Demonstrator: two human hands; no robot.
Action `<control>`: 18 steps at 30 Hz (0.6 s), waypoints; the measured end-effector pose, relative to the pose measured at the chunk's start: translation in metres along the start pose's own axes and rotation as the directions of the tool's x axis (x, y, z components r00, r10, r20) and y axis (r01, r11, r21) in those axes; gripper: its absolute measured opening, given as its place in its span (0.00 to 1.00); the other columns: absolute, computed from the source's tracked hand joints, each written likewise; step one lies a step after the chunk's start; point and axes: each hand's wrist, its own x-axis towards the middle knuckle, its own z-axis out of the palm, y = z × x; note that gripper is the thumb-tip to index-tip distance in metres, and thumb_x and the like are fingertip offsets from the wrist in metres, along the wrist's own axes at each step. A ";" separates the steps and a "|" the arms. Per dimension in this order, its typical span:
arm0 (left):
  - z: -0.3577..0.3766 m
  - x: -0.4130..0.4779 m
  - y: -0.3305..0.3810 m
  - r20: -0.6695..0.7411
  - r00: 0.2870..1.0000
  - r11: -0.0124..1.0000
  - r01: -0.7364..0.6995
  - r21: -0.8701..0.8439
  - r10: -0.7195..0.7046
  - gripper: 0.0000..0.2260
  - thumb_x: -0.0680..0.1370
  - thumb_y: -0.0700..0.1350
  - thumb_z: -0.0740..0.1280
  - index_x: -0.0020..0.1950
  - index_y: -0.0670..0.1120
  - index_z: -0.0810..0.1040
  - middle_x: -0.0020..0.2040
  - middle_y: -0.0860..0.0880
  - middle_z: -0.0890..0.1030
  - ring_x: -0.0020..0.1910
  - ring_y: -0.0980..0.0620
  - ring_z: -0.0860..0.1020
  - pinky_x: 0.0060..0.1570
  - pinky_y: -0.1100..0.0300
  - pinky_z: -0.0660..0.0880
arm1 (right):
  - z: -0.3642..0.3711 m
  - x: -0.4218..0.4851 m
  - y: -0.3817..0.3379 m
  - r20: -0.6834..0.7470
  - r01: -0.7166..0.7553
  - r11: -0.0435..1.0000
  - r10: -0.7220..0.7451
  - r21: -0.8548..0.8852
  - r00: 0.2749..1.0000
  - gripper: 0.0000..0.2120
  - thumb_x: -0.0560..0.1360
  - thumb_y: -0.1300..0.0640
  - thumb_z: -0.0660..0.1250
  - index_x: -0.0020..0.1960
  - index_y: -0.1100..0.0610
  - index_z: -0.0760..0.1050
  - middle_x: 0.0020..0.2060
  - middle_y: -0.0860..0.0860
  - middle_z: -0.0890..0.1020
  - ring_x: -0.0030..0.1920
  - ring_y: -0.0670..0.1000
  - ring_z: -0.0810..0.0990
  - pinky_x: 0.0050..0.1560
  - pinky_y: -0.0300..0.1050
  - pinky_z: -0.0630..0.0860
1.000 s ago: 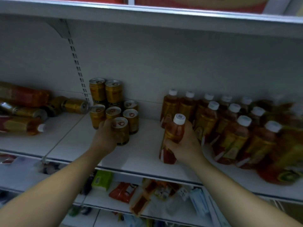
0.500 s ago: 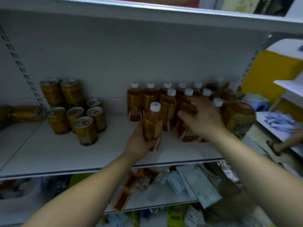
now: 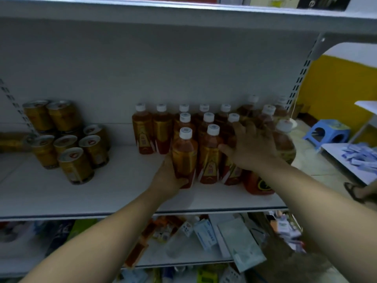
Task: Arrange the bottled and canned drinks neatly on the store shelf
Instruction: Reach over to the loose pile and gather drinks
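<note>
Amber tea bottles with white caps (image 3: pixel 208 127) stand in rows on the white shelf (image 3: pixel 102 193), right of centre. My left hand (image 3: pixel 167 177) grips the front-left bottle (image 3: pixel 184 158) low on its left side; it stands upright, touching the bottle beside it (image 3: pixel 210 160). My right hand (image 3: pixel 252 146) lies with spread fingers over the bottles at the right of the front row, thumb pointing left. A larger bottle (image 3: pixel 284 146) leans at the right end. Gold cans (image 3: pixel 67 139) stand clustered on the left, two stacked at the back.
More bottles lie on their sides at the far left (image 3: pixel 12 141). The lower shelf (image 3: pixel 204 242) holds loose packets and boxes. Past the shelf's right end are a blue stool (image 3: pixel 326 131), a low white table and a person's sandalled foot (image 3: pixel 355 190).
My left hand has slid its bottle to the right until it stands against the front row. My right hand has settled lower onto the right-hand bottles. The view has moved closer.
</note>
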 end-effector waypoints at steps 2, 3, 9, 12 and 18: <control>0.004 0.004 0.006 -0.001 1.000 1.000 -0.009 0.010 0.009 0.44 0.68 0.42 0.75 0.77 0.48 0.51 0.71 0.47 0.68 0.68 0.46 0.69 0.65 0.53 0.68 | 0.001 -0.001 0.000 -0.012 0.011 1.000 -0.011 -0.001 1.000 0.40 0.74 0.29 0.49 0.78 0.50 0.45 0.76 0.58 0.56 0.76 0.57 0.54 0.73 0.59 0.49; 0.005 0.007 0.007 0.004 1.000 1.000 -0.008 0.011 0.008 0.45 0.69 0.42 0.75 0.77 0.49 0.49 0.71 0.47 0.68 0.68 0.46 0.68 0.65 0.52 0.67 | 0.001 -0.002 0.001 -0.016 0.015 1.000 -0.015 0.001 1.000 0.39 0.75 0.30 0.49 0.78 0.50 0.45 0.76 0.58 0.56 0.76 0.57 0.54 0.73 0.58 0.48; -0.001 0.000 0.009 0.022 0.999 0.999 0.034 0.040 -0.035 0.45 0.71 0.44 0.74 0.77 0.52 0.46 0.71 0.49 0.68 0.69 0.46 0.68 0.67 0.50 0.67 | -0.002 -0.003 -0.003 -0.013 0.023 1.000 -0.023 0.005 1.000 0.39 0.75 0.30 0.50 0.78 0.51 0.45 0.76 0.59 0.55 0.76 0.59 0.54 0.72 0.58 0.51; -0.015 -0.009 0.017 0.127 0.990 0.998 0.058 0.031 -0.062 0.47 0.71 0.45 0.74 0.77 0.52 0.42 0.70 0.53 0.66 0.69 0.53 0.65 0.65 0.60 0.63 | -0.010 -0.003 -0.005 0.007 0.007 0.995 -0.008 0.102 1.000 0.41 0.73 0.29 0.53 0.78 0.50 0.47 0.77 0.57 0.53 0.76 0.59 0.53 0.73 0.57 0.51; -0.095 -0.033 0.018 0.116 0.989 0.963 0.056 0.264 -0.089 0.40 0.74 0.55 0.69 0.78 0.52 0.49 0.76 0.51 0.59 0.73 0.50 0.62 0.64 0.64 0.58 | -0.031 0.004 -0.054 -0.097 0.089 0.933 -0.058 0.347 0.994 0.39 0.74 0.32 0.56 0.77 0.53 0.55 0.75 0.57 0.60 0.74 0.58 0.58 0.72 0.56 0.59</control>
